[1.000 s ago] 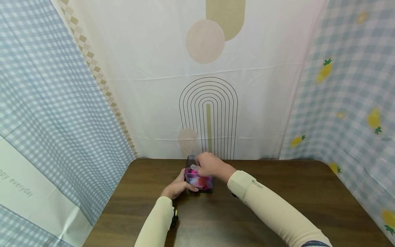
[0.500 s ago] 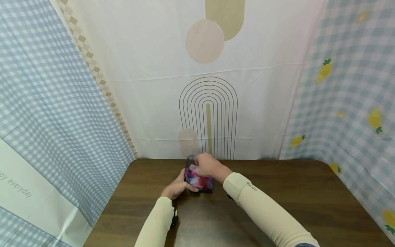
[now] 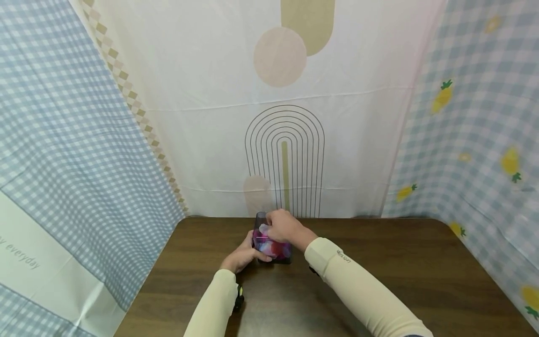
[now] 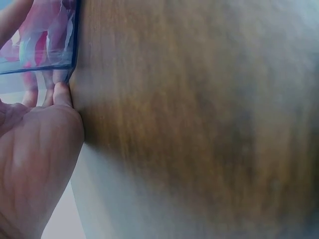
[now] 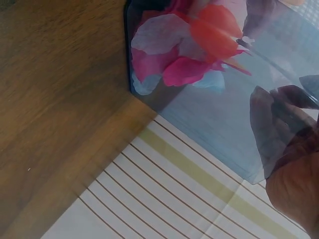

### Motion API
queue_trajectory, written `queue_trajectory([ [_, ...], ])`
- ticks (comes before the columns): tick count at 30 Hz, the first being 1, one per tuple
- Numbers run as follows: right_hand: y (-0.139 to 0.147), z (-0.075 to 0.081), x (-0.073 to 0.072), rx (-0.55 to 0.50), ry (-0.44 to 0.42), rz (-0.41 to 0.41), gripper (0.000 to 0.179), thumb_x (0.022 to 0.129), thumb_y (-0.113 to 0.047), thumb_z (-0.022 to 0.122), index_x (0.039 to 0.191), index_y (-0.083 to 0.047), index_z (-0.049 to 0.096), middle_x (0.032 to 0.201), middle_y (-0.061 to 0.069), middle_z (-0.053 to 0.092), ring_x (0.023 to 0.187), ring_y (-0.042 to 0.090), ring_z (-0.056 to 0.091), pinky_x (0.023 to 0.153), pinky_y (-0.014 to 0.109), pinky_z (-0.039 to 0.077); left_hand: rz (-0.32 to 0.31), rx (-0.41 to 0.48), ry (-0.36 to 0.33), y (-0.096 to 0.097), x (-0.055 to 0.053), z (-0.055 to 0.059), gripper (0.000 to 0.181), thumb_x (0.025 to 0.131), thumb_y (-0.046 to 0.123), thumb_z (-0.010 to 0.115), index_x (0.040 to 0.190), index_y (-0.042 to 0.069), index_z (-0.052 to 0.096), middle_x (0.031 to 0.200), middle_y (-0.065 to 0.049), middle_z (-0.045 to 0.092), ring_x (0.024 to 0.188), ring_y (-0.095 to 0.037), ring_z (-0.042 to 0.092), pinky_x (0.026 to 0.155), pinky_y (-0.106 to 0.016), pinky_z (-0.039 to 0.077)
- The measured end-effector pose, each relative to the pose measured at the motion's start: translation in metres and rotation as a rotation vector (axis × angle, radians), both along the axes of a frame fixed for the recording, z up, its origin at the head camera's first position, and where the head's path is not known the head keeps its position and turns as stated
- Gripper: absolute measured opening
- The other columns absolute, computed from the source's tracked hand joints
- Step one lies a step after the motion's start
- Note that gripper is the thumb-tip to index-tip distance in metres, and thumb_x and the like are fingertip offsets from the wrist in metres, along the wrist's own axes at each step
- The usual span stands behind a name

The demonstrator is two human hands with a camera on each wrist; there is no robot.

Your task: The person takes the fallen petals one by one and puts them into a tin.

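A clear, dark-tinted plastic box (image 3: 260, 218) stands near the back edge of the table, with thin pink, red and pale petal-like pieces (image 3: 273, 248) inside. My left hand (image 3: 242, 256) grips its left side, thumb across the front and fingers behind. From the right, my right hand (image 3: 286, 227) reaches in at the upper part of the box with curled fingers. A pale petal-like piece (image 3: 264, 229) juts from its fingertips. Through the tinted wall in the right wrist view, the bent fingers (image 5: 261, 117) show above the heap of coloured pieces (image 5: 184, 59).
The brown wooden table (image 3: 379, 276) spreads out around the box and forearms. Behind it hangs a white cloth (image 3: 210, 140) with arch lines. Checked curtains (image 3: 455, 154) close off both sides.
My right hand and forearm have shifted slightly left over the box, the pale piece moving along at the fingertips. The left hand keeps its grip with almost no movement.
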State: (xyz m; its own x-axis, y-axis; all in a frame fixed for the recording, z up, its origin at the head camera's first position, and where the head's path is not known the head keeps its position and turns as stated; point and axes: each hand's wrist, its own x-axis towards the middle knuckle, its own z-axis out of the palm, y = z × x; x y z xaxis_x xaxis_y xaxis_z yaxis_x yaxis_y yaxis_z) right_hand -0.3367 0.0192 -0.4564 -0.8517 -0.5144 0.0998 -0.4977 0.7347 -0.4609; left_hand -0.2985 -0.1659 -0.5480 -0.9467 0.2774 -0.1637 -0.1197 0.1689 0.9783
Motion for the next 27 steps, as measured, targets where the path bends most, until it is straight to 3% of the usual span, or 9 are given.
queue_trajectory([
  [17,0.0017,-0.0052,-0.0012,0.004,0.026,-0.014,0.007,0.087,-0.013,0.057,0.082,-0.011,0.062,0.075,0.003,0.063,0.066,0.017,0.055,0.056,0.031,0.047,-0.005,0.004,-0.003,0.0021,-0.0018,-0.0024,0.104,0.072,0.000,0.090,0.155,0.011,0.028,0.154,-0.018,0.047,0.137,-0.031,0.053,0.125,-0.052,0.035],
  [27,0.0007,-0.0051,0.0001,0.016,0.086,-0.012,0.010,0.091,-0.014,0.057,0.082,-0.012,0.061,0.078,0.001,0.063,0.070,0.016,0.055,0.060,0.031,0.047,0.014,0.030,0.004,0.0007,-0.0055,-0.0065,0.104,0.070,-0.003,0.090,0.153,0.010,0.029,0.156,-0.017,0.043,0.135,-0.030,0.053,0.123,-0.048,0.036],
])
